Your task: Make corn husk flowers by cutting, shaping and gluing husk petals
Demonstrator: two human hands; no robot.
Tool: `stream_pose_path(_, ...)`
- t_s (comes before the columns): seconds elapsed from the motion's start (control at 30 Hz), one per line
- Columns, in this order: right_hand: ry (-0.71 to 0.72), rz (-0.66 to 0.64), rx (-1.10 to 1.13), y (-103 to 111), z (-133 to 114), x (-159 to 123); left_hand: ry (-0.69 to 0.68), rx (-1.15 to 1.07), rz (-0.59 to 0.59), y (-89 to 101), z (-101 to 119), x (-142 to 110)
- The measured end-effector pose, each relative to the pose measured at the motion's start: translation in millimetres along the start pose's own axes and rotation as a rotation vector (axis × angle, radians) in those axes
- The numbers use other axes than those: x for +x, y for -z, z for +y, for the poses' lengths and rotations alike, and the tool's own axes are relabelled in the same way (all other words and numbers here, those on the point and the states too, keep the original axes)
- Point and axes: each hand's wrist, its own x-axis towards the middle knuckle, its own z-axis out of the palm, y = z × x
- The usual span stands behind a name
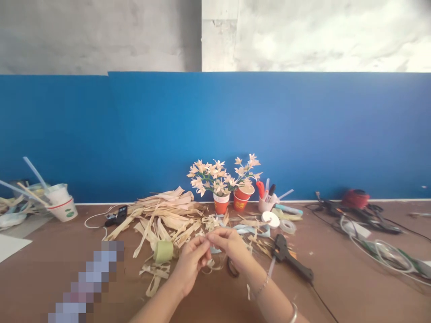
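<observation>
Head view: L hand (191,262) and R hand (232,246) met above the worktop (363,296), thumbs and fingertips pinched tog. in front of the chest. Whatever sat btwn the tips, if anything, was too small to make out. Nearest stuff: dry, husk-like strips (168,206), heaped just beyond and to the L, w/ curled offcuts (156,273) lying near the L forearm and a light green roll (164,251) beside the L hand.

For fingertip work this fine, light pressure was prob. best, b/c strips that thin looked apt to split or crease if squeezed or twisted hard. L as the steady hand, R making the small turns, seemed a sensible split. Handling along the grain, not across it, would've cut the risk of tearing; any cracked bit was better swapped for a sound one fr. the heap.

Pale flowers (212,172) stood in red cups (221,206) at the back, near the blue panel (168,125); they looked delicate, so best not knocked.

Watch-out: glue gun (286,253) lay R of the R hand, cord (323,298) trailing toward the front. Couldn't tell if hot, so R forearm was best held clear. Clear tape roll (288,226) and white disc (270,219) sat just behind it.
</observation>
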Motion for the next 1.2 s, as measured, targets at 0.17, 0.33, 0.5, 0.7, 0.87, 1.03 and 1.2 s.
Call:
stream_pose_path(0.17,0.023,0.104,0.004,1.5,3.4,3.1,-0.046,0.065,0.02,-6.8,-6.9,7.9)
stream_pose_path(0.33,0.059,0.221,-0.184,2.0,10.1,7.3,-0.159,0.198,0.161,-11.9,-13.4,10.4)
stream_pose_path(0.5,0.072,0.206,-0.223,0.0,7.0,5.0,-0.19,0.27,0.165,-9.9,-15.0,9.8)
stream_pose_path(0.7,0.052,0.16,-0.192,0.5,0.8,2.7,-0.222,0.313,0.144,-9.8,-16.1,8.5)
stream_pose_path(0.87,0.004,0.006,-0.018,8.9,-4.3,1.2,-0.18,0.259,0.138,-11.7,-14.3,6.2)
stream_pose_path(1.03,0.006,0.069,-0.008,10.6,-3.0,2.2,-0.119,0.253,0.101,-10.1,-18.7,8.5)
stream_pose_path(1.2,0.021,0.269,-0.113,1.1,7.5,6.1,-0.193,0.325,0.106,-7.3,-24.8,13.1)
